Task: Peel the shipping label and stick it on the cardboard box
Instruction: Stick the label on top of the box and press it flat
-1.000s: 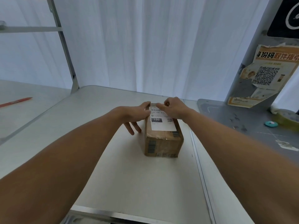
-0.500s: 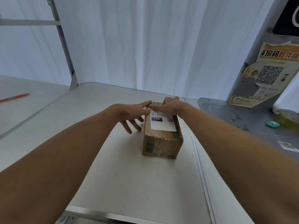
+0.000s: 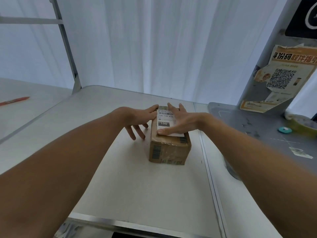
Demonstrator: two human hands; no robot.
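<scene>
Brown cardboard box (image 3: 169, 148) sits on the white tabletop (image 3: 133, 186), nearer the right edge than the left and about midway between the near and far edges, its short end with a printed barcode facing the camera. White shipping label (image 3: 165, 121) lies flat on the box's top face, covering most of it toward the far end; a barcode, the characters "150-150-A26" and a black block reading "150" can be read on it. The right hand (image 3: 181, 118) is spread open, palm down, on the label, with its thumb stretched to the label's near left corner and the fingers reaching to the far end of the box; it grips nothing. The left hand (image 3: 139, 117) is also open, its thumb and forefinger touching the far left corner of the box top beside the label, while the other fingers hang loosely down the box's left side, holding nothing. On the grey surface (image 3: 257, 127) beyond the tabletop's right edge lie a small teal object (image 3: 284, 130) and a roll of tape (image 3: 303, 124). A red pen (image 3: 14, 101) lies on another table to the far left.
</scene>
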